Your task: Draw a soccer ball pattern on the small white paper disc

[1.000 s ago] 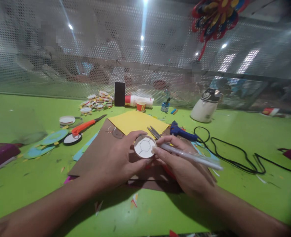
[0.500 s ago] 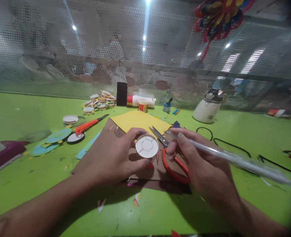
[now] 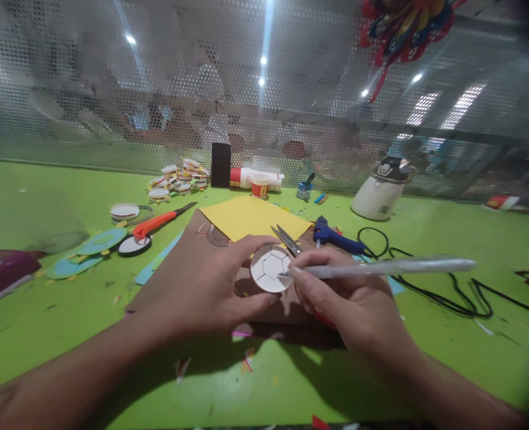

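My left hand [image 3: 210, 286] pinches a small white paper disc [image 3: 269, 268] drawn with black football-like lines, holding it up over a brown card sheet [image 3: 174, 275]. My right hand [image 3: 345, 298] grips a translucent white pen [image 3: 390, 266], whose tip touches the disc's right edge. Scissors [image 3: 286, 240] with red handles lie on the brown sheet just behind both hands, the handles hidden under my right hand.
A yellow sheet [image 3: 250, 218] lies behind the brown one. A blue glue gun [image 3: 333, 236] and black cable [image 3: 448, 289] sit to the right, a white kettle-like pot [image 3: 381, 191] beyond. An orange cutter [image 3: 156, 222], paper circles [image 3: 100, 242] and stacked discs [image 3: 177, 179] lie left. A mesh wall [image 3: 112, 107] closes the back.
My right hand had lifted the pen away to the right, uncovering the red scissor handles; now it has brought the pen tip back onto the disc. The left hand stayed put.
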`<state>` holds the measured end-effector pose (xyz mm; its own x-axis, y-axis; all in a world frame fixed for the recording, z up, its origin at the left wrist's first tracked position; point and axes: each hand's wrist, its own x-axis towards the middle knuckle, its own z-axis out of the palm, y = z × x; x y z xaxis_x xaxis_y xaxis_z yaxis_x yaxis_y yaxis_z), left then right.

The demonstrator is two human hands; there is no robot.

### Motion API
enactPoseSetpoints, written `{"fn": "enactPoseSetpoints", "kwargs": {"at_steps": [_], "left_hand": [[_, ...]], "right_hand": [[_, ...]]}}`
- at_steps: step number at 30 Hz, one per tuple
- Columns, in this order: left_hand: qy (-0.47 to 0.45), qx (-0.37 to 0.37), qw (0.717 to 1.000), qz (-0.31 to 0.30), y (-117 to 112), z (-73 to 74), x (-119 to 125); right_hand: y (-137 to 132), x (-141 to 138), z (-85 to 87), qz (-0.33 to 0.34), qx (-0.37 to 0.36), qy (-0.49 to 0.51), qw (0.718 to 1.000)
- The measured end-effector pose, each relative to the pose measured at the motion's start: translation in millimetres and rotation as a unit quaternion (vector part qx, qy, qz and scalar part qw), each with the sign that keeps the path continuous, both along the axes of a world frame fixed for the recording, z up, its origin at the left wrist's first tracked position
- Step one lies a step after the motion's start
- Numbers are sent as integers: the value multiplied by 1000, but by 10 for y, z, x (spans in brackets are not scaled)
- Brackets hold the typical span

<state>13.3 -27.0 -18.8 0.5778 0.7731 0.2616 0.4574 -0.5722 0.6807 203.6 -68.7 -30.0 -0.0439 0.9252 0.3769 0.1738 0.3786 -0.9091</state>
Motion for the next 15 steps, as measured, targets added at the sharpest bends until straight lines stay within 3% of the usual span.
{"fn": "enactPoseSetpoints", "kwargs": {"at_steps": [9, 15], "left_hand": [[-19, -3, 1000, -3, -10, 18, 1], [35, 28, 999, 19, -16, 52, -25]], "right_hand": [[-7, -1, 30, 15, -8, -10, 1000], [2, 20, 7, 2, -3, -36, 999]]}}
